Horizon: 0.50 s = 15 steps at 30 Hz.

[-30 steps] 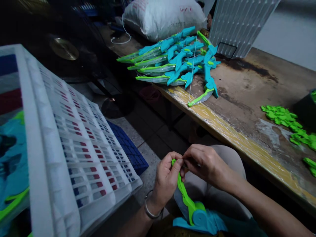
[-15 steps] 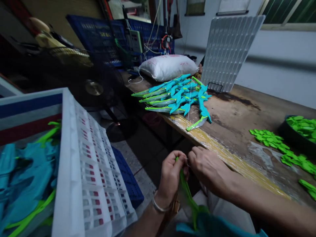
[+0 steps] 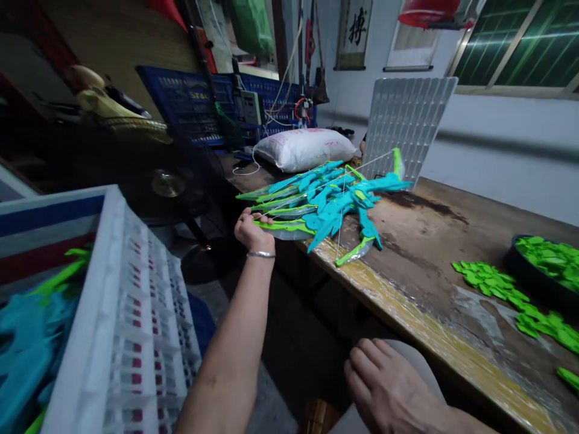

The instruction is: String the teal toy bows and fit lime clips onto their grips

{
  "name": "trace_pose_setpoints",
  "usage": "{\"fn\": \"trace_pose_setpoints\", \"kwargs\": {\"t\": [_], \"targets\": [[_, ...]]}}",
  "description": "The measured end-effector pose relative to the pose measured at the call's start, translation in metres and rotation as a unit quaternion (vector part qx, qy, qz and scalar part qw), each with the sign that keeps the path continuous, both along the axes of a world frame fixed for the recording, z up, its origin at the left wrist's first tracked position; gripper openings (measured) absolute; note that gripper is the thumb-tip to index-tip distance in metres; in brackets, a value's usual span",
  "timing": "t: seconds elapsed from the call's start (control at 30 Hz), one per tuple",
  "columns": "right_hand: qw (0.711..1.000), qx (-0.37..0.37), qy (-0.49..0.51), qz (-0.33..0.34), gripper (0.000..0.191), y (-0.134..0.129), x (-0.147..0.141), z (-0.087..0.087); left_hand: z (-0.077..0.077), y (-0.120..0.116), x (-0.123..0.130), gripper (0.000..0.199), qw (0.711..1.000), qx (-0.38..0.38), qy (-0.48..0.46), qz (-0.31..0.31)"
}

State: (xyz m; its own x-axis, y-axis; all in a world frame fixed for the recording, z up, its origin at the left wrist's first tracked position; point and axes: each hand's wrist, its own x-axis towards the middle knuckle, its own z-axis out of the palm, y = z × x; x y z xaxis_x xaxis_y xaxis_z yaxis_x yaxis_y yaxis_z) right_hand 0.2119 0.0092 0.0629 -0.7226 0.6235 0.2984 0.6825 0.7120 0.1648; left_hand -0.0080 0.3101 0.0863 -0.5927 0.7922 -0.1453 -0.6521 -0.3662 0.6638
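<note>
My left hand (image 3: 254, 232) is closed around the green tip of a teal and green toy bow (image 3: 312, 224), whose white string runs from that tip across to the far one. This bow lies over or just above several similar toy bows (image 3: 289, 194) at the table edge; whether it rests on them I cannot tell. Another strung bow (image 3: 368, 232) points its green tip at the table's front edge. Low in the view, my right hand (image 3: 377, 377) lies over my knee with its fingers extended and holds nothing.
To the left stands a white crate (image 3: 113, 301) with teal and green bow parts. A stuffed white sack (image 3: 305, 149) and an upright grey ribbed panel (image 3: 407, 120) are on the table (image 3: 416, 241). Small green pieces (image 3: 493, 286) lie at right beside a dark basin (image 3: 513, 265) of them.
My left hand has carried the bow from my lap forward and left to the pile on the table. My right hand has let go of it and dropped to my knee.
</note>
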Motion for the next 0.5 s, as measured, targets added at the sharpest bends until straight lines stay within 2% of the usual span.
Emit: {"fn": "trace_pose_setpoints", "kwargs": {"t": [0.07, 0.13, 0.2, 0.3, 0.4, 0.5], "targets": [[0.997, -0.029, 0.009, -0.07, 0.014, 0.027, 0.025, -0.017, -0.002, 0.031, 0.0, 0.015, 0.999, -0.022, -0.008, 0.027], [0.989, -0.032, 0.011, -0.145, 0.025, 0.068, 0.05, -0.029, -0.003, 0.057, 0.004, 0.013, 0.998, -0.039, -0.008, 0.045], [0.982, -0.034, -0.012, -0.184, 0.042, 0.113, 0.071, -0.04, -0.004, 0.079, 0.009, 0.018, 0.997, -0.05, -0.001, 0.056], [0.98, -0.051, -0.063, -0.183, 0.061, 0.175, 0.089, -0.057, -0.002, 0.108, 0.017, 0.024, 0.995, -0.061, 0.026, 0.068], [0.981, -0.052, -0.072, -0.17, 0.053, 0.217, 0.087, -0.07, 0.002, 0.132, 0.022, 0.025, 0.99, -0.082, 0.071, 0.085], [0.986, -0.045, -0.07, -0.146, 0.044, 0.247, 0.068, -0.072, 0.005, 0.152, 0.03, 0.026, 0.98, -0.108, 0.137, 0.097]]}}
